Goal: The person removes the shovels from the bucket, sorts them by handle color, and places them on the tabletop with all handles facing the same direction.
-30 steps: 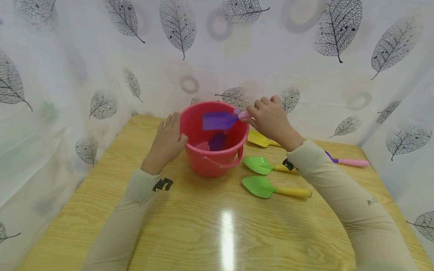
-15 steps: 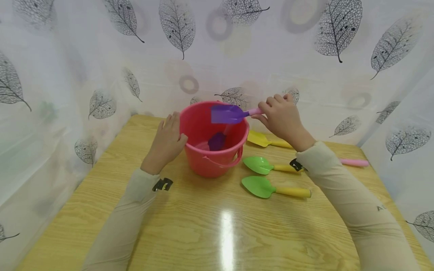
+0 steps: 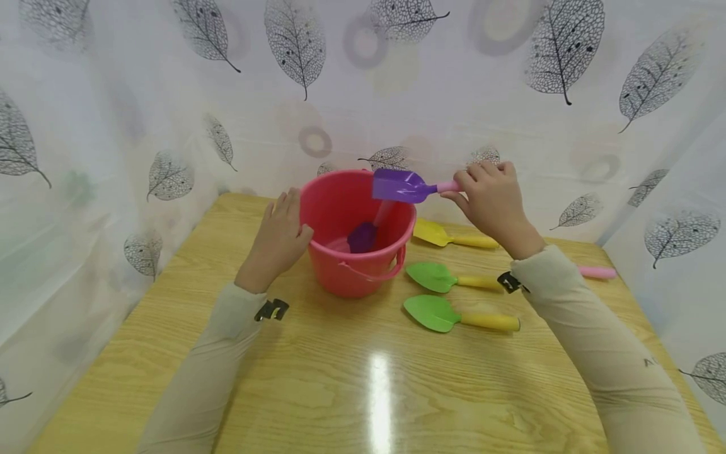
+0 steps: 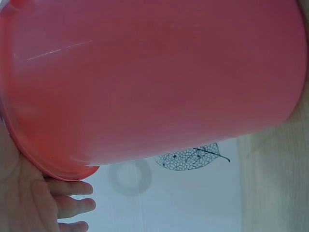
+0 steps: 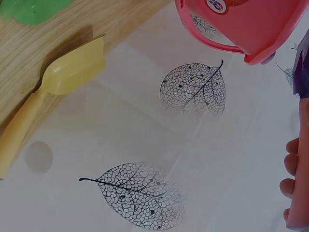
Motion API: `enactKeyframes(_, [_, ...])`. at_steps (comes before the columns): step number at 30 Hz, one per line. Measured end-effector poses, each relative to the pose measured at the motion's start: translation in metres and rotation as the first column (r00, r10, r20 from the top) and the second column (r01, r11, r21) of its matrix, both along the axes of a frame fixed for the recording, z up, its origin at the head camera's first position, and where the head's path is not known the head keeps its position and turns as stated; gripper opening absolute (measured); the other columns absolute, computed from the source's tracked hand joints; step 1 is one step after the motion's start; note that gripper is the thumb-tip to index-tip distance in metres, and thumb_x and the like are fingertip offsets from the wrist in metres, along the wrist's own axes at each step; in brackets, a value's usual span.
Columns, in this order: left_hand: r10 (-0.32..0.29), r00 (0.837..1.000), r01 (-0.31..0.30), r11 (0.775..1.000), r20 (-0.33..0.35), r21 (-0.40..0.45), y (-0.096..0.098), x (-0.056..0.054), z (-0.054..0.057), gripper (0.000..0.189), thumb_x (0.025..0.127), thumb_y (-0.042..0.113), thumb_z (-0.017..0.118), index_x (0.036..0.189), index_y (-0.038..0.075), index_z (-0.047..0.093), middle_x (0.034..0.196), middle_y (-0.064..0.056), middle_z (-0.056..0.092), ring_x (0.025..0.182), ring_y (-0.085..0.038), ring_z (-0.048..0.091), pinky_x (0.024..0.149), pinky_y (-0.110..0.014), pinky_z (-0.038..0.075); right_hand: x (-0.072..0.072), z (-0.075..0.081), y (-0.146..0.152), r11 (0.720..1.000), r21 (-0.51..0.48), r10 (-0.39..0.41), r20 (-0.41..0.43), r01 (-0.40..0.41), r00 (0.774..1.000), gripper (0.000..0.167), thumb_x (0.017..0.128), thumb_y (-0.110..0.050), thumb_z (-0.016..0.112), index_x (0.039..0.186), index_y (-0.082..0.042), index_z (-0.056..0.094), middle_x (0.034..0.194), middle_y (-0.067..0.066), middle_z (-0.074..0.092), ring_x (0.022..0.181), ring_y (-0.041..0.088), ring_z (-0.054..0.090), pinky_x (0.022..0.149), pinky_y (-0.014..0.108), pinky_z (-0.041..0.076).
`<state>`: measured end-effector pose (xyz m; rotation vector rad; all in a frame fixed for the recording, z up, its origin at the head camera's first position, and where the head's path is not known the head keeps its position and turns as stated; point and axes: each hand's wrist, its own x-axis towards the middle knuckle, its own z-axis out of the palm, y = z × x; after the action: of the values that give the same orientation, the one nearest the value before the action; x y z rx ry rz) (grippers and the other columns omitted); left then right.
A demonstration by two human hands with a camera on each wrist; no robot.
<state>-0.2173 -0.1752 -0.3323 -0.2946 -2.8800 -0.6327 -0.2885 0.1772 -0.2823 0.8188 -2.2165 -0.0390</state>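
Head view is showing the red bucket standing upright on the wooden table; take it as your clock's centre. At nine o'clock, your left hand is resting on its rim, fingers lying straight along the outside. Toward half past two, your right hand is gripping the pink handle of the purple scoop, fingers curled round it, as right wrist view is also showing. That scoop's blade is pointing to nine and overlapping the rim near one o'clock; you cannot tell whether they are touching. A second purple shovel is leaning inside the bucket. The yellow shovel is lying at three, one green trowel just before four, another green trowel at four. Farther out at three, a pink handle is showing past your sleeve.
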Motion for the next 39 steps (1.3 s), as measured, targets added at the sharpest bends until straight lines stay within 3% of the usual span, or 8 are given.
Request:
enactKeyframes(18, [0.001,1.000,-0.001,1.000,-0.004,-0.008,-0.002,-0.004,-0.003,0.067,0.093,0.019,0.040,0.147,-0.008,0.012,0.154,-0.025,0.018,0.143,-0.042,0.015,0.117,-0.057,0.013,0.002,-0.015,0.032,0.998,0.010,-0.057,-0.002,0.057,0.998,0.040,0.085,-0.043,0.059,0.087,-0.003,0.058,0.081,0.016,0.063,0.077,0.037,0.056,0.072,0.050,0.039])
enactKeyframes(27, [0.000,1.000,0.000,1.000,-0.005,-0.005,-0.001,-0.007,-0.004,0.067,0.093,0.019,0.040,0.147,-0.008,0.013,0.154,-0.025,0.019,0.143,-0.042,0.016,0.116,-0.057,0.013,0.003,-0.022,0.049,0.999,-0.015,-0.047,-0.022,0.047,0.999,0.068,0.092,-0.061,0.025,0.086,-0.002,0.058,0.080,0.018,0.062,0.074,0.037,0.054,0.073,0.052,0.038])
enactKeyframes(39, [0.004,1.000,-0.004,1.000,0.004,-0.011,-0.001,-0.005,-0.005,0.067,0.093,0.020,0.039,0.147,-0.008,0.012,0.154,-0.025,0.018,0.143,-0.042,0.014,0.117,-0.057,0.011,0.011,-0.034,0.074,0.998,-0.021,-0.065,-0.030,0.064,0.997,0.065,0.094,-0.058,0.027,0.085,0.000,0.057,0.077,0.019,0.060,0.073,0.038,0.053,0.073,0.054,0.038])
